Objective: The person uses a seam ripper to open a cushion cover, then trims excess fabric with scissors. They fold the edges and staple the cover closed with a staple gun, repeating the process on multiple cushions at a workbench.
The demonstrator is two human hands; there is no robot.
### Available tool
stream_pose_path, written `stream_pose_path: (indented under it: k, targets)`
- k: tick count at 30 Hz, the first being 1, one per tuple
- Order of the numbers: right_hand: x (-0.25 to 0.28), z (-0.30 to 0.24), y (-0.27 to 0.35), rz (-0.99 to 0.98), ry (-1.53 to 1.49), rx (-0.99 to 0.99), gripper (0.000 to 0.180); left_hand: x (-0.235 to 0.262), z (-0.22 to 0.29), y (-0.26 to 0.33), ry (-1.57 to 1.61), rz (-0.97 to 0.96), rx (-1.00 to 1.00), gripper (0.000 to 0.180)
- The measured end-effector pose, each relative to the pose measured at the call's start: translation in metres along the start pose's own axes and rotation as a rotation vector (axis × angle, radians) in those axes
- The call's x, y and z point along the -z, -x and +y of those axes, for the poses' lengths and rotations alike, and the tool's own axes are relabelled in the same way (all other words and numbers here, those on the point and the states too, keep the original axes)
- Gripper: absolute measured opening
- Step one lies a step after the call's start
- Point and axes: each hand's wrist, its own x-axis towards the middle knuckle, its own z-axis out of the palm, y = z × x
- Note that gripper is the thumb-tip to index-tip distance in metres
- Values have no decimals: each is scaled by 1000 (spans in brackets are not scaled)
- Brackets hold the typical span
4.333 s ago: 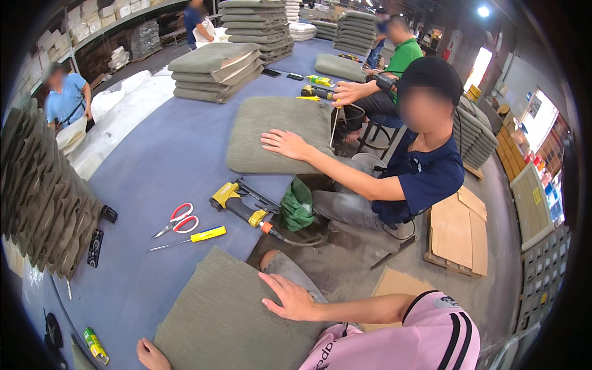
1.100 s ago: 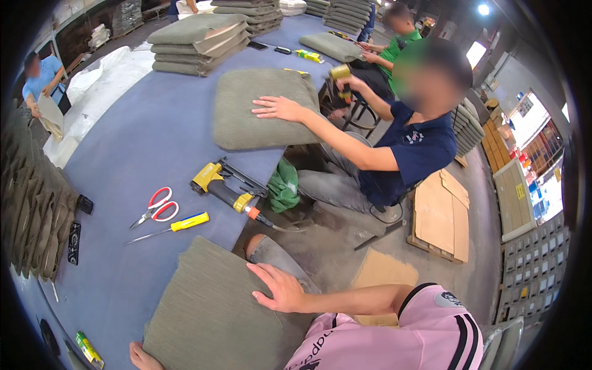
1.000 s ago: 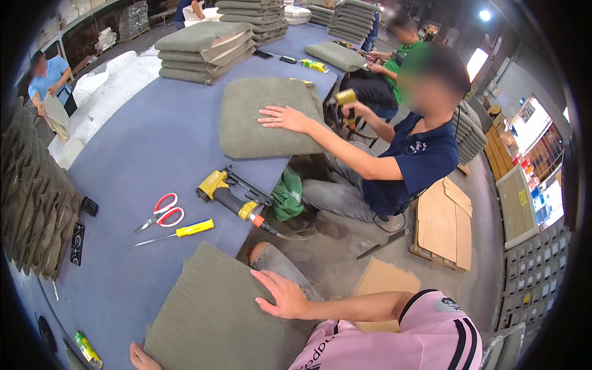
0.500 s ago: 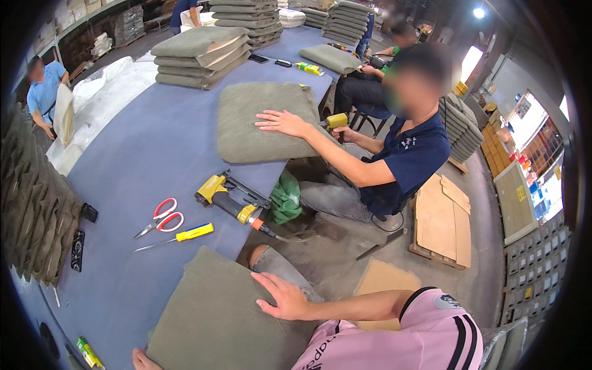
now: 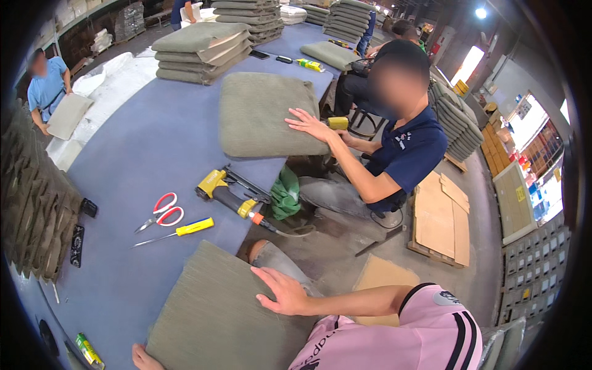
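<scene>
"across the near edge of the blue table [image 5: 117,185], what lies?"
"an olive-grey fabric square [image 5: 216,308], a yellow pneumatic stapler [image 5: 229,196] beyond."
"grip?"
"right hand [image 5: 285,295] laid on the fabric, clasping nothing; left hand [image 5: 147,359] at its lower-left corner, can't tell."

Cushion workshop, air-powered gun [image 5: 230,200], stacked cushions [image 5: 203,54], seated co-worker [image 5: 414,149]

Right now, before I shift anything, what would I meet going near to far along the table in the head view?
Grey-green pad beneath the right hand → yellow-and-black nail gun → square cushion → yellow-and-green tube → right-hand tall cushion stack.
</scene>
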Motion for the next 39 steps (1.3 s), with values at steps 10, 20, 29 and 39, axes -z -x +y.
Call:
stream_pose_path:
  k: [10,20,29,39]
  targets:
    - [5,-7,-5,-29,-23,0,78,1,-18,-11,-82,46,9,50]
    - [-4,-8,-10,-35,3,11,80,-8,-50,-15,207,96,-78,38]
    - [1,-12,-12,-60,2,-5,81,-7,-80,-25,159,62,-123,51]
    - [0,-9,-16,-60,14,-30,80,-2,-5,-7,28,59,16,54]
